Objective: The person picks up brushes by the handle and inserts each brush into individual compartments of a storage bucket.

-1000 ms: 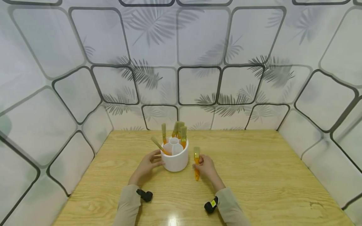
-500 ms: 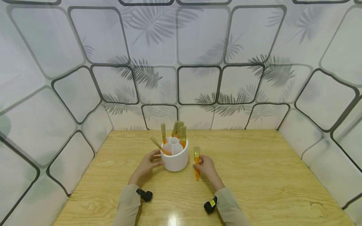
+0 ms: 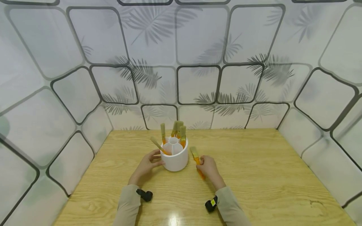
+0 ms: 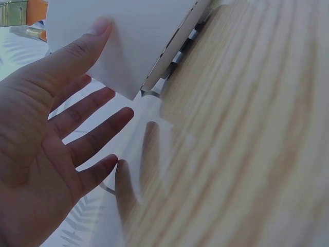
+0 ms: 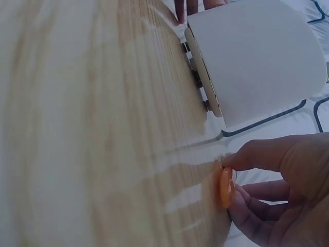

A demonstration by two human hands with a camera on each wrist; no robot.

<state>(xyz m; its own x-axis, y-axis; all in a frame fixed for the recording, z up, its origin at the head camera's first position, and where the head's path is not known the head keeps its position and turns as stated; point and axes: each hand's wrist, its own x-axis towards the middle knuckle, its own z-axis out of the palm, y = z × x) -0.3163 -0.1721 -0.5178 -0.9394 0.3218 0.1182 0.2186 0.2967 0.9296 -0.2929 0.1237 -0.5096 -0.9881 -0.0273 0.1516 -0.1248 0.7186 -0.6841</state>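
A white round divided holder [image 3: 175,163] stands on the table, with several paintbrushes in its compartments. One paintbrush [image 3: 156,143] leans out to the left over the rim; the others stand more upright at the back and right. My left hand [image 3: 148,164] is at the holder's left side. In the left wrist view its thumb [image 4: 87,51] rests along the white wall while the fingers are stretched out. Just right of the holder, my right hand [image 3: 208,166] pinches another paintbrush [image 3: 195,153] by its orange handle, bristles pointing away and slightly left. Its handle end [image 5: 226,188] shows between thumb and fingers in the right wrist view.
The holder sits on a thin round base [image 5: 203,72] with small dark pieces beneath. Wood-grain table [image 3: 268,175] extends on both sides. A patterned white curtain or sheet [image 3: 198,84] encloses the back and sides.
The paintbrush in my right hand has turned from straight to slanted, its bristles now leaning left and its handle end swung right. My left hand and the holder have stayed in place.
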